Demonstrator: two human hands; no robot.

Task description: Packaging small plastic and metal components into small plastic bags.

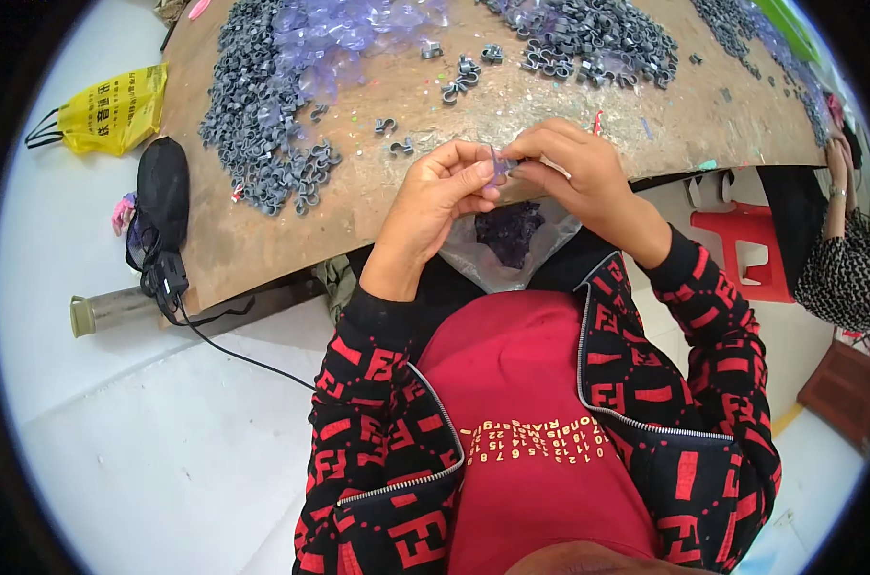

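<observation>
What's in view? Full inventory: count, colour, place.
small piece: one, purple, at both hands' fingertips
clip-shaped pieces: uncountable, grey, heaped and scattered on tabletop
plastic pieces: uncountable, translucent purple, upper tabletop
tabletop: one, brown, upper middle
plastic bag: one, clear, dark contents, below table edge
handled bag: one, yellow, far left
pouch: one, black, left table edge
cylindrical container: one, greenish end, lower left of table
stool: one, red, right
co-worker's arm: one, patterned sleeve, right edge
sleeves: two, black and red, lower picture
left hand: one, bare, centre, pinching the small piece
right hand: one, bare, right of centre, grip unclear
</observation>
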